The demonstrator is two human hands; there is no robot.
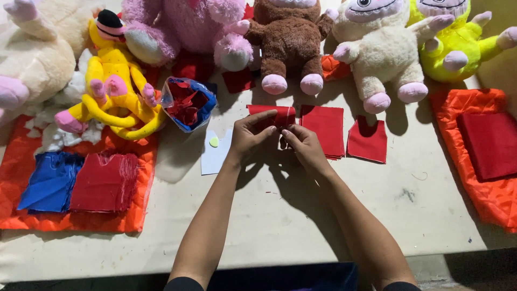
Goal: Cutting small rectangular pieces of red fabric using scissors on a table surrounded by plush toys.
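Work surface: beige table (301,215), dim room, plush toys (291,37) along far edge. Clear bag (187,102) w/ red and blue scraps sits left of centre; white card (214,153) w/ pale round sticker beside it. Red fabric piece (272,116), small, folded, at table centre: left hand (249,137) and right hand (302,144) both pinch it, fingers closed on cloth.

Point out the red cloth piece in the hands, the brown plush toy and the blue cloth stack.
red cloth piece (284,115), head view, its upper edge above the fingers
brown plush toy (289,37), head view, its belly
blue cloth stack (51,181), head view, middle of the top sheet
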